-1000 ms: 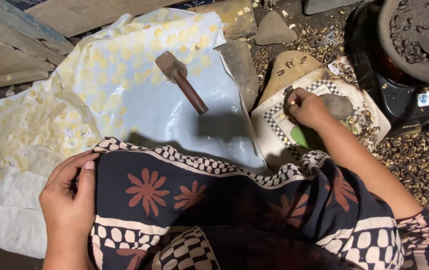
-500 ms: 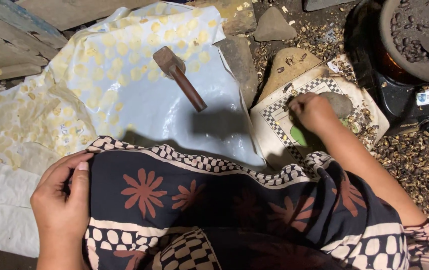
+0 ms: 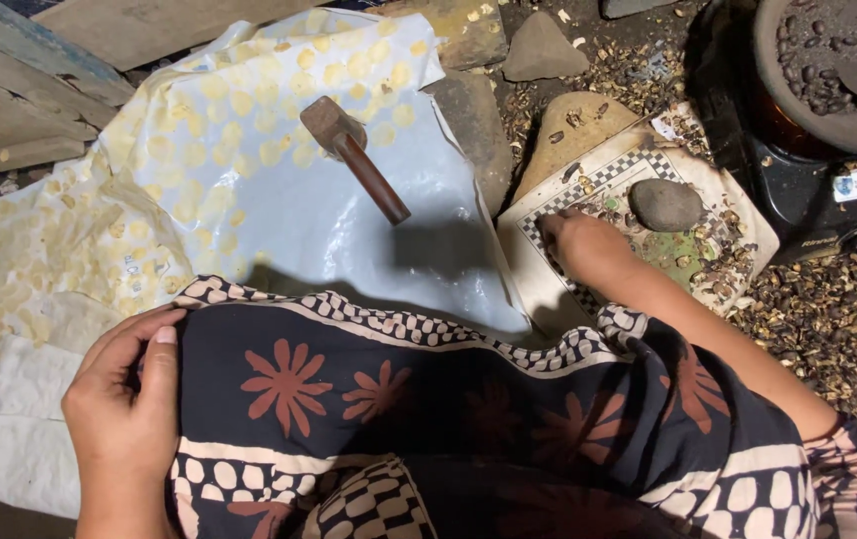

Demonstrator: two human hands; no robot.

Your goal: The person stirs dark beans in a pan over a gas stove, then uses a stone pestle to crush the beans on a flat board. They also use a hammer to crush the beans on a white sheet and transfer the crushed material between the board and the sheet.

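Note:
My left hand (image 3: 127,404) grips the edge of the dark patterned cloth (image 3: 398,419) draped over my lap, at the lower left. My right hand (image 3: 583,245) reaches forward onto the checkered-bordered mat (image 3: 538,215), fingers curled down on small pieces there; whether it holds any is hidden. A smooth grey stone (image 3: 665,205) lies on that mat just right of my right hand. A wooden mallet (image 3: 356,157) rests on the pale plastic sheet (image 3: 279,230), which carries rows of flattened yellowish discs (image 3: 239,100).
A dark stove with a pan of roasted seeds (image 3: 818,70) stands at the upper right. Husks litter the ground (image 3: 828,319) at right. Flat rocks (image 3: 543,45) lie beyond the mat. Wooden planks (image 3: 19,90) run along the upper left.
My right hand has slid left across the mat, away from the grey stone, which now lies uncovered. My left hand has shifted slightly along the cloth edge.

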